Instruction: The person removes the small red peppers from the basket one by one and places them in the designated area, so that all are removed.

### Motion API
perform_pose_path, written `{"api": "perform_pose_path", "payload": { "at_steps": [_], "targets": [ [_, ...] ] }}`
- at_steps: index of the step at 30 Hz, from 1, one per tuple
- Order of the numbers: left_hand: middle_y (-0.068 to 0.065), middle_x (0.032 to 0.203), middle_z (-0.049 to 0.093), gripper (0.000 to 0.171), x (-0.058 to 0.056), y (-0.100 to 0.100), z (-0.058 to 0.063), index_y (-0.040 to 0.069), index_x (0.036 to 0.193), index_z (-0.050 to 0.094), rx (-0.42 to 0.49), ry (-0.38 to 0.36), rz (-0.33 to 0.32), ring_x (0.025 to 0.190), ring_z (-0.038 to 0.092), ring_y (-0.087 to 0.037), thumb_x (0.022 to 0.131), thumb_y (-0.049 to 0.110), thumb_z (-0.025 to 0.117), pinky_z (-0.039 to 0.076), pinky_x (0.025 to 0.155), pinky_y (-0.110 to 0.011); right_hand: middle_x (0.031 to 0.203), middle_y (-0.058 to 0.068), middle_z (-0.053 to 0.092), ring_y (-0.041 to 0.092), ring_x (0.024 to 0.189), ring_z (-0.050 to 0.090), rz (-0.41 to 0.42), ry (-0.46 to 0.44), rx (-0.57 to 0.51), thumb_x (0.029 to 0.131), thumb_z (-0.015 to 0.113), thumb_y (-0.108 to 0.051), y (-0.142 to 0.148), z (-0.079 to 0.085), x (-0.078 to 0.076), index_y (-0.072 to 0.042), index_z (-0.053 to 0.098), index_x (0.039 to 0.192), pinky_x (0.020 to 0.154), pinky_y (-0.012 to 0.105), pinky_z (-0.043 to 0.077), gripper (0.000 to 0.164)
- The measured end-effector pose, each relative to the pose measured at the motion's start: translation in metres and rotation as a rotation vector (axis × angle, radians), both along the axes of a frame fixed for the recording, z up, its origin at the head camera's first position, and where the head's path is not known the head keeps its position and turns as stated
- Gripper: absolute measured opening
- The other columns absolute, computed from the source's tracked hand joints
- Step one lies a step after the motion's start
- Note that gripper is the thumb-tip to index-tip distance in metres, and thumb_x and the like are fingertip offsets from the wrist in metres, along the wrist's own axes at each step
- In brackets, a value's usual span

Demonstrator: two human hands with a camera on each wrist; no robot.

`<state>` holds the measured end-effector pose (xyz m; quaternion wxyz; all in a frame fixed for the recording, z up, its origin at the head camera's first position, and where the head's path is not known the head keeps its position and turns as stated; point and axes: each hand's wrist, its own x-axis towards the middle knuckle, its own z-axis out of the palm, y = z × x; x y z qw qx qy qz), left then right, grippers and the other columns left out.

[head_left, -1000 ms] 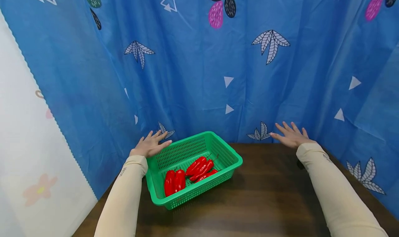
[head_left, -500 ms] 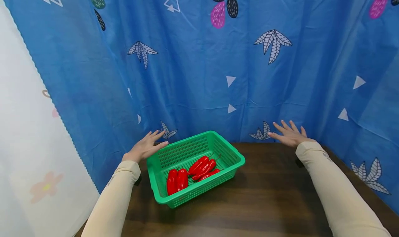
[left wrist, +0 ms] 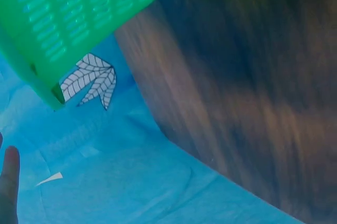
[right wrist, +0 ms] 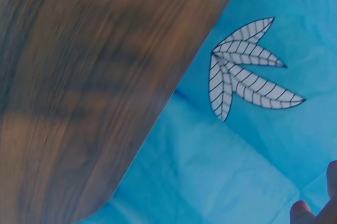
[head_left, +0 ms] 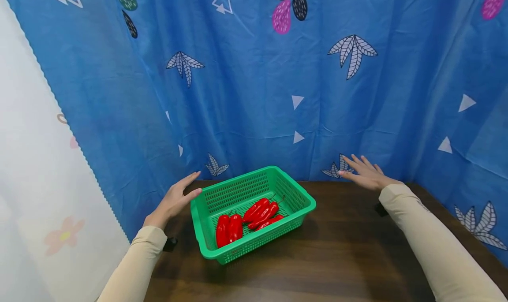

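Observation:
A green perforated plastic basket (head_left: 254, 242) stands at an angle on the dark wooden table, left of centre in the head view. Several glossy red peppers (head_left: 235, 227) lie inside it, some with thin stems showing. My left hand (head_left: 173, 201) is just off the basket's left side, fingers extended and holding nothing. In the left wrist view the basket's slotted wall (left wrist: 79, 13) fills the upper left, and a fingertip (left wrist: 10, 166) shows at the left edge. Far to the right, my right hand (head_left: 366, 173) hovers over the table's back part with its fingers spread, nothing in it.
The brown wooden table (head_left: 337, 249) runs back to a blue curtain (head_left: 254, 95) printed with leaves and triangles. At the left hangs a white cloth (head_left: 47, 169) with pale flowers. Small black devices are worn under both wrists, such as the left one (head_left: 170, 244).
My left hand has drawn back leftward and down, away from the basket's left rim. The right hand has turned slightly, staying nearly in place. The basket and peppers keep their places as the head view shifts.

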<state>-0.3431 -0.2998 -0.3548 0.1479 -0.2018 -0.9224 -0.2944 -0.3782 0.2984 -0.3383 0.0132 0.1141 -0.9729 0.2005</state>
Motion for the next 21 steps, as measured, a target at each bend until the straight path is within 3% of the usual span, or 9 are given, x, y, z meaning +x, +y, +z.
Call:
{"api": "perform_pose_path", "payload": {
  "at_steps": [11,16,21],
  "targets": [
    [-0.019,0.158,0.039,0.066,0.032,-0.008,-0.022,0.020,0.155,0.041,0.101,0.110,-0.024,0.145,0.033,-0.049,0.094,0.030,0.065,0.028,0.106,-0.077,0.165,0.030,0.004,0.056,0.150,-0.004,0.134,0.023,-0.133,0.101,0.048,-0.054,-0.015,0.000,0.006,-0.008,0.015,0.162,0.111,0.081,0.002,0.083],
    [-0.019,0.157,0.041,0.068,0.040,-0.005,-0.033,0.016,0.153,0.045,0.120,0.120,-0.029,0.144,0.034,-0.050,0.090,0.026,0.070,0.030,0.105,-0.079,0.165,0.028,0.012,0.055,0.150,0.009,0.185,0.012,-0.173,0.101,0.051,-0.051,-0.026,-0.001,0.011,-0.007,0.017,0.161,0.113,0.077,0.015,0.083],
    [-0.019,0.155,0.043,0.067,0.045,-0.005,-0.041,0.015,0.150,0.049,0.149,0.135,-0.051,0.143,0.037,-0.048,0.087,0.023,0.072,0.033,0.103,-0.077,0.164,0.027,0.017,0.054,0.148,0.017,0.179,0.007,-0.178,0.099,0.053,-0.054,-0.035,-0.002,0.018,-0.010,0.019,0.162,0.112,0.077,0.022,0.084]
  ]
}}
